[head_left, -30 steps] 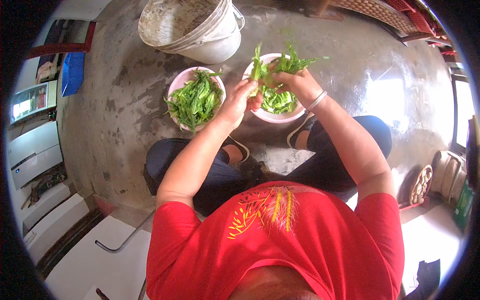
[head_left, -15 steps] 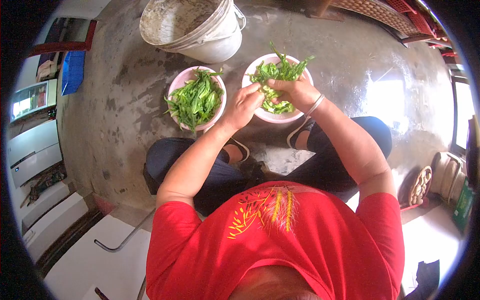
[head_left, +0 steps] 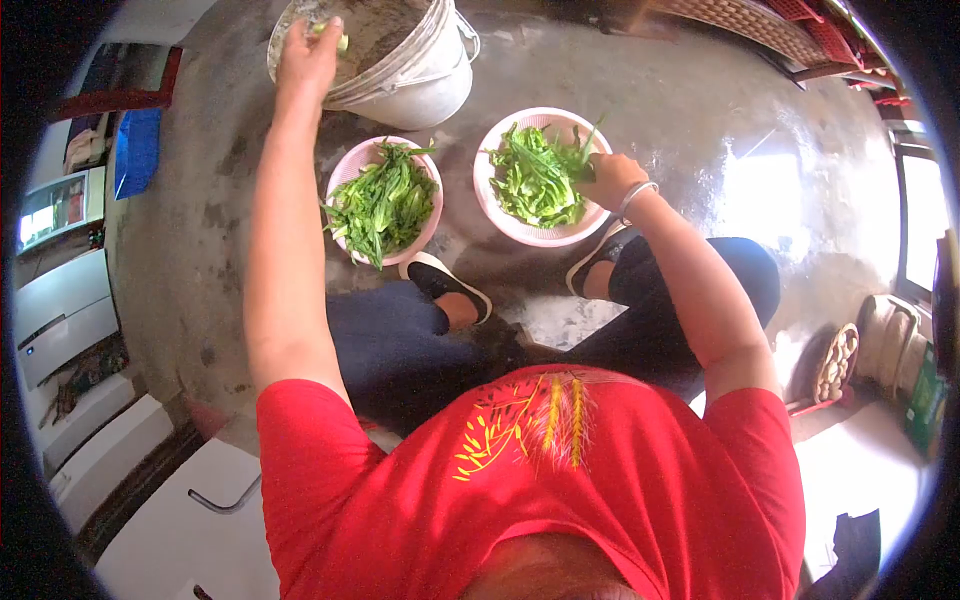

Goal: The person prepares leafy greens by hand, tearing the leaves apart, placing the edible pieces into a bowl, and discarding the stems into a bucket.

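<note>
The left hand (head_left: 306, 62) pinched a stub (head_left: 343, 42) crosswise; the right hand (head_left: 616, 180), closed, gripped leaves (head_left: 577, 163) pointing left.

bucket (head_left: 425, 98) cut off at top, partly hidden behind left hand (head_left: 308, 58)

No readable text, no legible labels, brands, numbers or signs

A red shirt (head_left: 540, 490) bears yellow wheat ears (head_left: 578, 418) above dark trousers (head_left: 390, 345).
</note>
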### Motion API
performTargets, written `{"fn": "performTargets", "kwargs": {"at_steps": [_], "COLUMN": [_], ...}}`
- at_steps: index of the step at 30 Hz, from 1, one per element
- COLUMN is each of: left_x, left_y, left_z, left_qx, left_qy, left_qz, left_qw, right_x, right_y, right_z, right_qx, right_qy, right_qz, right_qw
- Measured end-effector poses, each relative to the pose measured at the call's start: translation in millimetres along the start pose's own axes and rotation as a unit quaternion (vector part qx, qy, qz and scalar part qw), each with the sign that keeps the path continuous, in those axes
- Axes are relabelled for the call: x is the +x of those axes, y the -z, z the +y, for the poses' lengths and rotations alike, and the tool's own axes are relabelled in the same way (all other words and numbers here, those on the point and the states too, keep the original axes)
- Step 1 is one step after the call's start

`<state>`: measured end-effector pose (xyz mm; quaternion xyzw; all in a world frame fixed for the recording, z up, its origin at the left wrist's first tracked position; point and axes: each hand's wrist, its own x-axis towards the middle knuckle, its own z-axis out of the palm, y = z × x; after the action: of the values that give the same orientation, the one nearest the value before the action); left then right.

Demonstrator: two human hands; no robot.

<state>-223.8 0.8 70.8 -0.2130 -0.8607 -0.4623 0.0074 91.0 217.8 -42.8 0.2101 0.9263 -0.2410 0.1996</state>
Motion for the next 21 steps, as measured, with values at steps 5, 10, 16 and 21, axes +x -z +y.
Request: {"fn": "performTargets", "kwargs": {"at_steps": [5,10,16,21], "left_x": [-36,-145,-215,-243], "left_y": [-31,-154,-238,-283], "left_z": [12,-58,-120,-117], "left_qx": [0.095,0.053,0.206,0.077], "left_qy": [-0.245,0.036,0.110,0.130], "left_qz": [0.101,-0.305,-0.426,-0.452], "left_qw": [0.960,0.950,0.874,0.879], "right_x": [-3,-11,-20,-21], "right_y": [7,18,8,6], "right_z": [-7,-27,-39,-42], "right_qx": [-0.021,-0.001,-0.012,0.013], "right_qy": [0.007,0.048,0.108,0.144], "right_qz": [0.023,0.001,-0.095,-0.109], "right_qw": [0.999,0.999,0.990,0.984]}}
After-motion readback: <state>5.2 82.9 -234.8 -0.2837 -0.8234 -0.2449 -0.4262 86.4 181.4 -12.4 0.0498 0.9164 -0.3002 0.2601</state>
